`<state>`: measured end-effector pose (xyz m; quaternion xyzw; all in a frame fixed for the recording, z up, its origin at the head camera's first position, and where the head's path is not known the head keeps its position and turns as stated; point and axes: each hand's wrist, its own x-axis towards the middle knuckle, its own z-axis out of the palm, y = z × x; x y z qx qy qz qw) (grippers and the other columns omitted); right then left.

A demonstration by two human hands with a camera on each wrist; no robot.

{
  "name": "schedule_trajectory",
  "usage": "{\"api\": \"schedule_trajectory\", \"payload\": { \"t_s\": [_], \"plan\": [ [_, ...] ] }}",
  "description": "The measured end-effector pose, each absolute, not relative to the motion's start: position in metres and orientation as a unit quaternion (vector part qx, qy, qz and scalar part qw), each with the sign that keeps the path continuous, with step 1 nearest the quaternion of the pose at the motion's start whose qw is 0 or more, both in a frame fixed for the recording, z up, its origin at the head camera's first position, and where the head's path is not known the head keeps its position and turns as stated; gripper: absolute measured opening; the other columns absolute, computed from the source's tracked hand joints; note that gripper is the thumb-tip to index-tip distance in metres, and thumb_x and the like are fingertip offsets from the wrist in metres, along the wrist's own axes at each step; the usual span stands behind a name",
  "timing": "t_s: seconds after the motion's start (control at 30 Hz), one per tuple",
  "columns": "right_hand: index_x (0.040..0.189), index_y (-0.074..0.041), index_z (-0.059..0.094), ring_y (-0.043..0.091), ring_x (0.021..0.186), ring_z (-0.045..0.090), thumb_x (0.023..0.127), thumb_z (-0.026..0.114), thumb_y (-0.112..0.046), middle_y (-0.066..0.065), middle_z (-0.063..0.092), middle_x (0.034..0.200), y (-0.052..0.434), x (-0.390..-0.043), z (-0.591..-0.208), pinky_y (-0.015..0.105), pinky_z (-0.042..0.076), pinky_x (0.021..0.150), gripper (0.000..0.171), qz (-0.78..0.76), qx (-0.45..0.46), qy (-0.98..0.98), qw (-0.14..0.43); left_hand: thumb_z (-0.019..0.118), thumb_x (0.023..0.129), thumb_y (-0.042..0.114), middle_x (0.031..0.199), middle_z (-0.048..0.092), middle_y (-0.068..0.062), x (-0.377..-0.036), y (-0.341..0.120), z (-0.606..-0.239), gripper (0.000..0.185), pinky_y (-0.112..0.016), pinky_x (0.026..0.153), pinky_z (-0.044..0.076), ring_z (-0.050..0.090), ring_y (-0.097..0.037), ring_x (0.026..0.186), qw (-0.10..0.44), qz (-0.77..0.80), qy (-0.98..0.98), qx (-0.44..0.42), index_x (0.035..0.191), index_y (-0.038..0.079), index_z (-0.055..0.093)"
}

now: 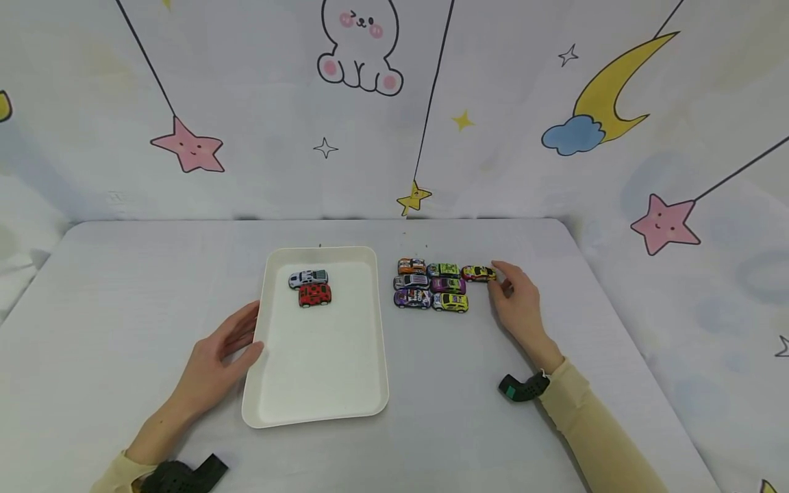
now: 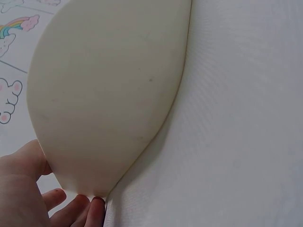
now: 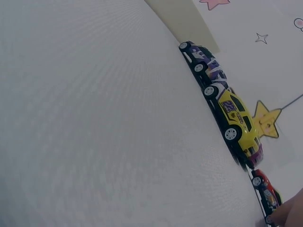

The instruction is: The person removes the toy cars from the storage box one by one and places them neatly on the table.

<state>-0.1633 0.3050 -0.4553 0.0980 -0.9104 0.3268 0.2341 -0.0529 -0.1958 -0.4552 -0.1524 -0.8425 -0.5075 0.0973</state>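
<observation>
At its left edge, the white tray is touched by my left hand, thumb at the rim and fingers along the outer wall. Inside the tray, a pale blue toy car sits just behind a red toy car with black spots. My right hand pinches the end of a red and yellow toy car between thumb and forefinger. In the right wrist view that car is partly covered by a fingertip.
Left of the right hand, several toy cars stand close together: orange, green, silver, magenta, purple and white, yellow. A cartoon-printed backdrop rises behind the white-covered table.
</observation>
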Motion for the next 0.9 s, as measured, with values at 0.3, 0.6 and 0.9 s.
{"api": "schedule_trajectory", "payload": {
  "t_s": [0.3,0.6,0.9],
  "plan": [
    [0.125,0.000,0.065,0.020,0.074,0.056,0.088,0.067,0.007,0.017,0.067,0.112,0.305,-0.164,-0.457,0.014,0.036,0.064,0.038,0.337,0.102,-0.902,0.250,0.068,0.091,-0.003,0.141,0.056,-0.023,-0.052,-0.196,-0.455,0.065,-0.005,0.094,0.048,0.056,0.008,0.120,0.098,-0.504,-0.844,-0.155,0.150,0.008,0.045],
    [0.125,0.000,0.065,0.023,0.077,0.059,0.088,0.067,0.007,0.018,0.067,0.117,0.302,-0.162,-0.455,0.019,0.040,0.068,0.038,0.339,0.102,-0.899,0.256,0.068,0.091,-0.002,0.142,0.056,-0.022,-0.052,-0.196,-0.454,0.064,-0.006,0.094,0.048,0.058,0.007,0.119,0.092,-0.514,-0.839,-0.152,0.150,0.010,0.045],
    [0.126,-0.001,0.065,0.022,0.081,0.061,0.089,0.067,0.005,0.014,0.066,0.123,0.282,-0.153,-0.438,0.024,0.042,0.068,0.037,0.353,0.165,-0.892,0.231,0.067,0.092,-0.002,0.143,0.054,-0.021,-0.054,-0.196,-0.455,0.064,-0.006,0.095,0.047,0.055,0.007,0.122,0.088,-0.514,-0.839,-0.156,0.150,0.009,0.044]
  ]
}}
